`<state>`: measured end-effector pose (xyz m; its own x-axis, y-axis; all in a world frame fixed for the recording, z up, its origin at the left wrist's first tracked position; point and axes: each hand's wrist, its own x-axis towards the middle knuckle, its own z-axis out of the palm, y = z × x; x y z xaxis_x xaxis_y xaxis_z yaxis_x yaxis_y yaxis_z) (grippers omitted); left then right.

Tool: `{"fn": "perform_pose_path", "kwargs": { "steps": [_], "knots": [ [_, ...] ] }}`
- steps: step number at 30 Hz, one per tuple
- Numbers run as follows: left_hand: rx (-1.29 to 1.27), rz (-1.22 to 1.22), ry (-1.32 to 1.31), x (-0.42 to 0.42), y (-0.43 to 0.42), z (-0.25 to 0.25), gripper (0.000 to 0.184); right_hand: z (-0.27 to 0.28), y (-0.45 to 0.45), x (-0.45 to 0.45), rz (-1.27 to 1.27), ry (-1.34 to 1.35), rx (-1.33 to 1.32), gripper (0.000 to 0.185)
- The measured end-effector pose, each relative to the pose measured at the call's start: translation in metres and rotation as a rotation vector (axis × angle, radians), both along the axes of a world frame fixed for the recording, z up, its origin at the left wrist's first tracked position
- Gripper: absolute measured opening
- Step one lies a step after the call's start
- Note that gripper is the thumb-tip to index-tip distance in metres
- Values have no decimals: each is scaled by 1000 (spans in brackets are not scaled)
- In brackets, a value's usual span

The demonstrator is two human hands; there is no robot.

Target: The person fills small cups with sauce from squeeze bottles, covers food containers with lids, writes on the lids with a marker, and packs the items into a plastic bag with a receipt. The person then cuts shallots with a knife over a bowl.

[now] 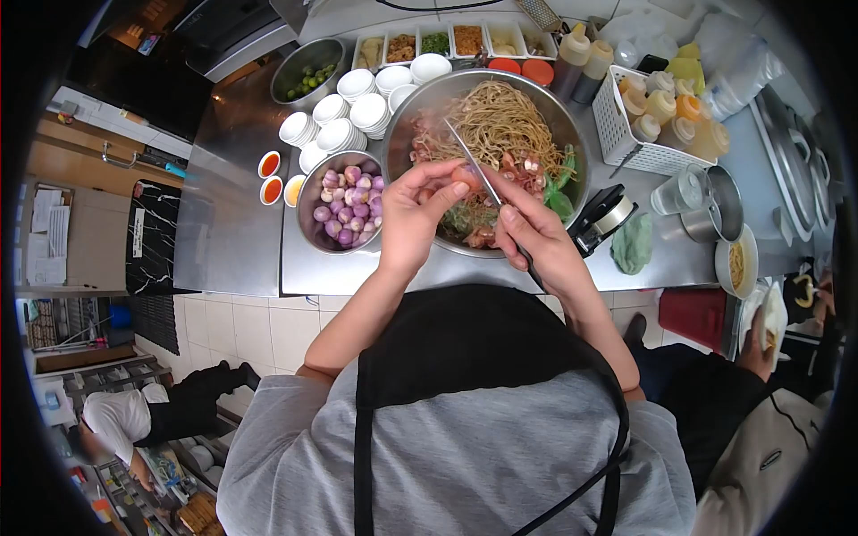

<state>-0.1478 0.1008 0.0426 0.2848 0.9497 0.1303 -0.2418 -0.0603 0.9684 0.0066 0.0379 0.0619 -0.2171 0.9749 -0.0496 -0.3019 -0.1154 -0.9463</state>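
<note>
Over a large steel bowl (579, 143), my left hand (418, 213) pinches a small reddish shallot (466, 176). My right hand (539, 230) grips a knife (474, 159), its blade pointing up and left against the shallot. Noodle-like brown strands (502, 118) lie in the upper part of the bowl, with reddish skins and roots below and around them. Some green leaves (559, 196) rest at the bowl's right side. Left of it, a smaller steel bowl (308, 214) holds several peeled purple-white shallots (347, 214).
Stacked white cups (369, 113), a bowl of limes (310, 82) and small sauce cups (270, 163) stand left. At right are a bottle basket (617, 134), a tape dispenser (608, 217), a green cloth (633, 244) and a steel pot (722, 205). Other people are at lower left and right.
</note>
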Motion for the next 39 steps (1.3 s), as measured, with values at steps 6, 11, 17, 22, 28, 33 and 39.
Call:
{"fn": "perform_pose_path", "kwargs": {
  "steps": [6, 11, 17, 22, 28, 33, 39],
  "knots": [
    [-9, 13, -28, 0, 1, -4, 26, -5, 1, 2, -5, 20, -56, 38],
    [-85, -16, -105, -2, 1, -7, 25, -11, 0, 4, -42, 22, -129, 37],
    [-42, -7, -82, -1, 1, -7, 25, -1, 0, -2, -36, 9, -58, 36],
    [-82, -42, -130, -2, 1, -5, 24, -6, 1, 4, -47, -55, -36, 36],
    [-198, -115, -240, -5, 1, -4, 23, -12, 1, 6, -94, -35, -72, 36],
    [-338, -177, -328, -3, 3, -2, 29, -4, -1, 0, -61, 11, -34, 37],
    [-230, -165, -202, -1, 3, -6, 32, -8, 0, -5, -41, -46, 2, 39]
  ]
}}
